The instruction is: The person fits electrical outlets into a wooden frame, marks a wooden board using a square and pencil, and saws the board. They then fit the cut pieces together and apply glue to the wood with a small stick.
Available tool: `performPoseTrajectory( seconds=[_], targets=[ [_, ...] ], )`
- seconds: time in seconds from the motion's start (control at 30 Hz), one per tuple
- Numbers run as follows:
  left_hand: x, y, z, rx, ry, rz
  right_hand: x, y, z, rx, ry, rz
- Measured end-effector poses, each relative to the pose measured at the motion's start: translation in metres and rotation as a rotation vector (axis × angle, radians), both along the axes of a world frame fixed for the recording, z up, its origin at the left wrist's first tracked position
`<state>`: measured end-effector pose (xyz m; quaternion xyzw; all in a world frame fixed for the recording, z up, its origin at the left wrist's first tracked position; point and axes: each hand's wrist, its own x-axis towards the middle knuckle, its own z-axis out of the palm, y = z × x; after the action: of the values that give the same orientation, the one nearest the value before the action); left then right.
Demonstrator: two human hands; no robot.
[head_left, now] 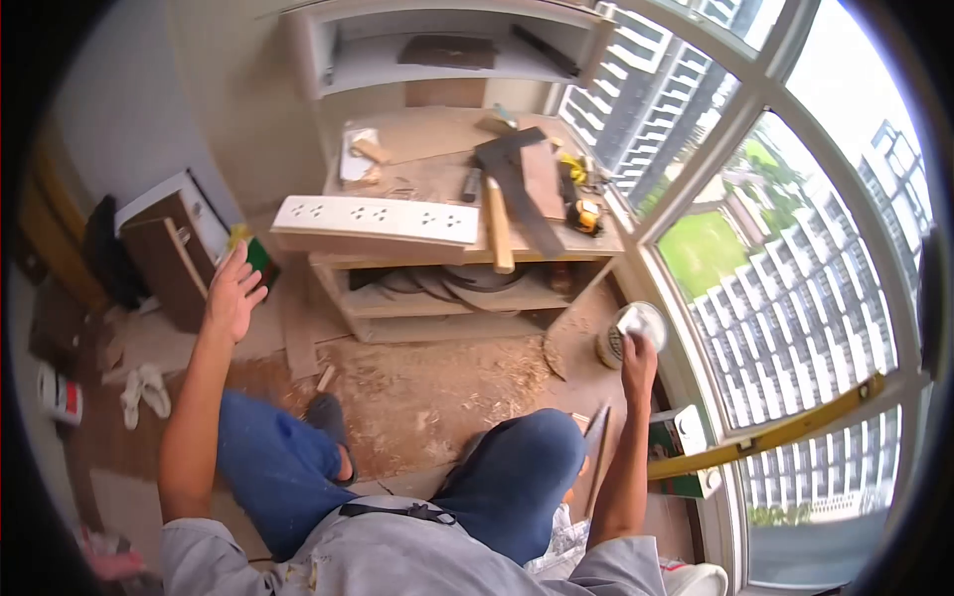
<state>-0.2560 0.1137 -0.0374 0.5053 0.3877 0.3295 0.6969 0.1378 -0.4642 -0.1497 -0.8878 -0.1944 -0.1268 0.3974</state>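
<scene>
My left hand (235,300) is raised in the air with its fingers apart and nothing in it. Close to it is the left end of a long board with a white face (376,220) marked by groups of small dark holes, lying along the front of the workbench (427,129). My right hand (639,360) is at a round tub (608,350) by the window. Its fingers are closed around a small whitish thing (633,320) that I cannot make out, just over the tub's rim.
On the bench lie a dark angled piece (519,184), a wooden strip (498,226) and a yellow-black tape measure (584,216). Wood shavings (497,372) cover the floor. A yellow spirit level (765,437) leans at the window. Brown panels (169,248) stand at the left.
</scene>
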Motion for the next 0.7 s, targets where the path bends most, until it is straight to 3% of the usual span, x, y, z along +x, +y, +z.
performPoseTrajectory(
  seconds=[0.03,0.1,0.2,0.27,0.4,0.47,0.53,0.57,0.7],
  targets=[
    [0.016,-0.005,0.002,-0.095,-0.031,0.015,-0.006,0.026,0.051,0.143,0.024,0.085],
    [0.037,-0.027,0.005,-0.208,-0.059,-0.031,-0.009,0.076,0.121,0.134,0.014,0.188],
    [0.055,-0.08,0.005,-0.218,-0.12,-0.29,0.018,0.158,0.178,0.051,-0.029,0.367],
    [0.064,-0.121,0.014,-0.16,-0.08,-0.408,0.051,0.216,0.187,-0.157,-0.08,0.353],
    [0.064,-0.138,0.0,-0.058,-0.03,-0.502,0.147,0.306,0.15,-0.284,-0.152,0.286],
    [0.061,-0.134,0.004,-0.049,-0.009,-0.504,0.159,0.33,0.144,-0.333,-0.163,0.267],
    [0.057,-0.128,0.018,-0.022,-0.049,-0.413,0.158,0.349,0.144,-0.601,-0.154,0.093],
    [0.055,-0.122,0.019,-0.022,-0.078,-0.397,0.159,0.352,0.145,-0.67,-0.131,0.135],
    [0.051,-0.115,0.029,-0.032,-0.129,-0.346,0.15,0.365,0.156,-0.658,-0.087,0.037]
  ],
)
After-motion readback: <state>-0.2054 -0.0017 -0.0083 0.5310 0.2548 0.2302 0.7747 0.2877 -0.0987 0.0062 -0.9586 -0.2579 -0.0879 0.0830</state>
